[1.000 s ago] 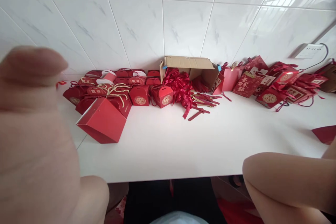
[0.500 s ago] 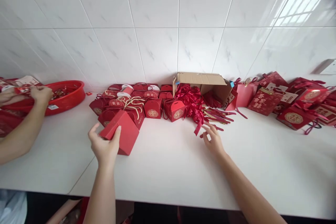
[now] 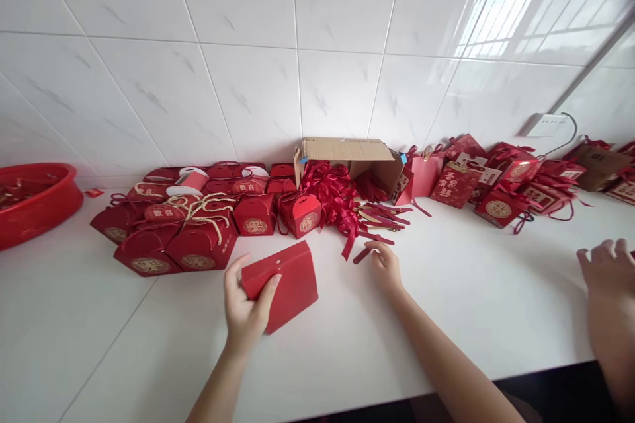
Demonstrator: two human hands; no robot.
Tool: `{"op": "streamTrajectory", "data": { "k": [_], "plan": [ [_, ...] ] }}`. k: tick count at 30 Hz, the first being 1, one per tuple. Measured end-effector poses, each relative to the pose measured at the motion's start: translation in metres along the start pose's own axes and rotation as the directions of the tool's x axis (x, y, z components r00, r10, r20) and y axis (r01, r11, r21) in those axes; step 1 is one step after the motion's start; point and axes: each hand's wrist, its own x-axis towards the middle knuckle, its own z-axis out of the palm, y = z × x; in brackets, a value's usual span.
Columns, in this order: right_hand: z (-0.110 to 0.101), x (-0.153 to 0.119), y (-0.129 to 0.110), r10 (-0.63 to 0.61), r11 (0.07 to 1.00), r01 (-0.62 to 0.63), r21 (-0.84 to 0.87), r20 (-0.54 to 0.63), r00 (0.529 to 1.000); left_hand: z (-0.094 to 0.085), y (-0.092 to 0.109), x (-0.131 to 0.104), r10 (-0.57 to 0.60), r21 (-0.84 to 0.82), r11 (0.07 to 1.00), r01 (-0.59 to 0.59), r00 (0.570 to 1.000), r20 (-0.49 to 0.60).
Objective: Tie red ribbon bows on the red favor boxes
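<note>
My left hand point(image 3: 247, 307) grips a plain red gift box point(image 3: 294, 287) by its edge, thumb on the near face, tilted just above the table. Two small holes show near the box's upper edge. In the fingers of my right hand point(image 3: 387, 271) is one end of a dark red strap point(image 3: 362, 256), pinched. More such straps point(image 3: 381, 213) lie fanned out just beyond it. A heap of red ribbons point(image 3: 337, 195) spills from an open cardboard box point(image 3: 347, 149) behind them.
Red gift boxes point(image 3: 198, 258) with gold emblems stand in a group at the left. A red basin point(image 3: 49, 205) is at the far left. Red gift bags point(image 3: 456, 184) and boxes line the wall at the right. Another person's hand point(image 3: 608, 277) rests at the right edge.
My right hand has closed on a strap and drawn it slightly out from the pile. The view has swung right; the red box has turned and now shows its holes.
</note>
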Motion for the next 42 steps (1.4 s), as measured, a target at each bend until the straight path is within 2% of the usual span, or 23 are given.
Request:
{"op": "streamTrajectory", "data": {
  "k": [4, 6, 8, 11, 15, 17, 18, 19, 21, 22, 24, 27, 30, 32, 35, 38, 40, 42],
  "plan": [
    [0.002, 0.0, 0.0, 0.073, 0.996, -0.071, 0.06, -0.022, 0.997, 0.036, 0.001, 0.034, 0.141, 0.073, 0.985, -0.159, 0.968, 0.207],
    [0.002, 0.0, -0.002, 0.084, 0.992, -0.081, 0.098, -0.031, 0.996, 0.053, 0.009, 0.054, 0.242, 0.12, 0.953, -0.279, 0.936, 0.254],
    [-0.003, 0.004, -0.008, 0.075, 0.988, -0.067, 0.142, -0.05, 0.996, 0.064, 0.022, 0.072, 0.302, 0.103, 0.935, -0.341, 0.911, 0.28],
    [-0.018, 0.017, -0.026, 0.04, 0.975, -0.01, 0.222, -0.131, 0.991, 0.068, 0.049, 0.089, 0.298, 0.019, 0.946, -0.325, 0.887, 0.354],
    [-0.041, 0.043, -0.079, -0.025, 0.941, 0.107, 0.32, -0.251, 0.968, 0.061, 0.078, 0.091, 0.36, -0.038, 0.931, -0.363, 0.896, 0.261],
    [-0.043, 0.052, -0.114, -0.09, 0.918, 0.165, 0.36, -0.216, 0.972, 0.06, 0.086, 0.088, 0.373, -0.08, 0.928, -0.364, 0.903, 0.213],
    [-0.041, 0.054, -0.132, -0.163, 0.891, 0.207, 0.404, -0.142, 0.976, 0.06, 0.09, 0.085, 0.371, -0.098, 0.928, -0.359, 0.907, 0.199],
    [-0.037, 0.055, -0.149, -0.252, 0.861, 0.244, 0.445, -0.042, 0.967, 0.06, 0.093, 0.082, 0.368, -0.108, 0.929, -0.354, 0.911, 0.185],
    [-0.026, 0.051, -0.177, -0.407, 0.782, 0.309, 0.541, 0.067, 0.911, 0.06, 0.099, 0.076, 0.355, -0.106, 0.934, -0.342, 0.922, 0.152],
    [-0.021, 0.047, -0.187, -0.438, 0.749, 0.292, 0.595, 0.114, 0.892, 0.059, 0.102, 0.073, 0.346, -0.104, 0.937, -0.334, 0.928, 0.139],
    [-0.012, 0.039, -0.201, -0.423, 0.699, 0.231, 0.676, 0.13, 0.897, 0.057, 0.109, 0.066, 0.329, -0.119, 0.942, -0.315, 0.936, 0.124],
    [-0.007, 0.03, -0.206, -0.361, 0.658, 0.198, 0.727, 0.073, 0.93, 0.055, 0.116, 0.059, 0.304, -0.159, 0.945, -0.285, 0.946, 0.112],
    [-0.009, 0.028, -0.203, -0.349, 0.652, 0.208, 0.729, 0.044, 0.936, 0.054, 0.119, 0.056, 0.313, -0.152, 0.943, -0.295, 0.943, 0.112],
    [-0.012, 0.028, -0.201, -0.342, 0.666, 0.225, 0.712, 0.023, 0.939, 0.055, 0.119, 0.057, 0.31, -0.154, 0.946, -0.286, 0.936, 0.165],
    [-0.014, 0.03, -0.198, -0.326, 0.698, 0.274, 0.661, -0.047, 0.944, 0.059, 0.118, 0.059, 0.222, -0.187, 0.967, -0.174, 0.935, 0.276],
    [-0.012, 0.032, -0.196, -0.282, 0.716, 0.291, 0.634, -0.119, 0.952, 0.063, 0.116, 0.061, 0.165, -0.224, 0.97, -0.098, 0.939, 0.302],
    [-0.006, 0.033, -0.195, -0.208, 0.706, 0.208, 0.677, -0.082, 0.975, 0.064, 0.114, 0.063, 0.153, -0.251, 0.965, -0.076, 0.94, 0.305],
    [0.001, 0.033, -0.196, -0.122, 0.657, 0.067, 0.751, 0.018, 0.992, 0.062, 0.111, 0.068, 0.114, -0.247, 0.969, -0.03, 0.936, 0.333]
  ]
}}
